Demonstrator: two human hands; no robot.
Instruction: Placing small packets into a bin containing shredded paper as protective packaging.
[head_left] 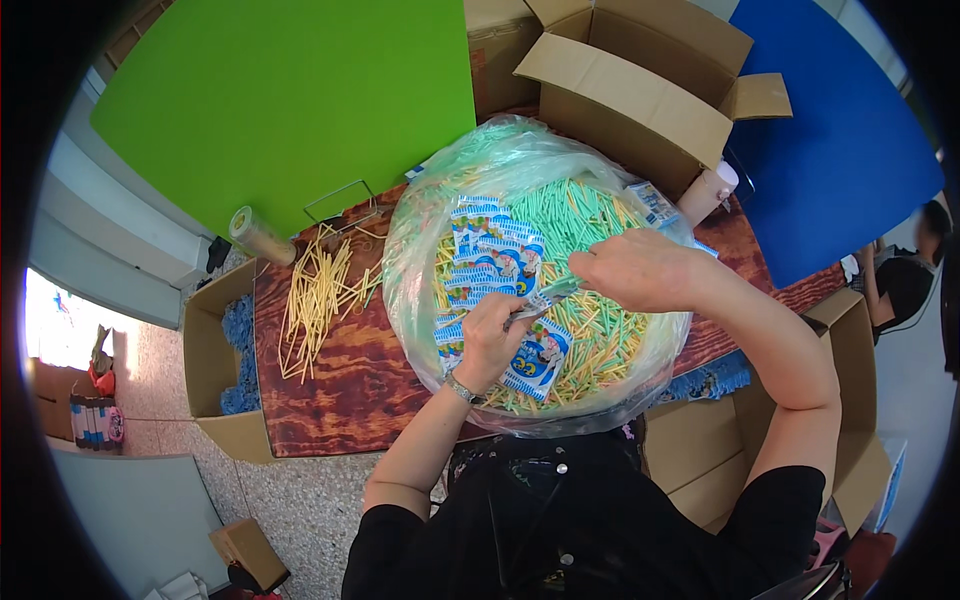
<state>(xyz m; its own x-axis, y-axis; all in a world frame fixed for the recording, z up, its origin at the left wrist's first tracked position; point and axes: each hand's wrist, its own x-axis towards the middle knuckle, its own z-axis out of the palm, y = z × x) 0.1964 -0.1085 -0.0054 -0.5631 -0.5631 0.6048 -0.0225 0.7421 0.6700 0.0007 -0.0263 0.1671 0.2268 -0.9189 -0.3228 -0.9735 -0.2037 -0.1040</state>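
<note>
A large clear plastic bag (412, 250), its rim rolled wide, holds a heap of thin green sticks (575, 213) and yellow-orange sticks (610, 345). Over this heap my left hand (490, 340) pinches the edge of a small blue-and-white packet (538, 303). Close by on the right, my right hand (640, 270) has its fingers closed on a few green sticks (566, 287) at the packet's mouth. How far they reach inside is hidden. Several flat printed packets (497, 255) lie overlapping on the heap, and another packet (540, 358) rests just right of my left hand.
Loose yellow sticks (318, 300) lie on the red-brown table (340, 410) at left, near a clear jar (258, 238). An open carton (640, 85) stands behind the bag. Cartons with blue packets (238, 345) flank the table. Someone else (905, 275) is at far right.
</note>
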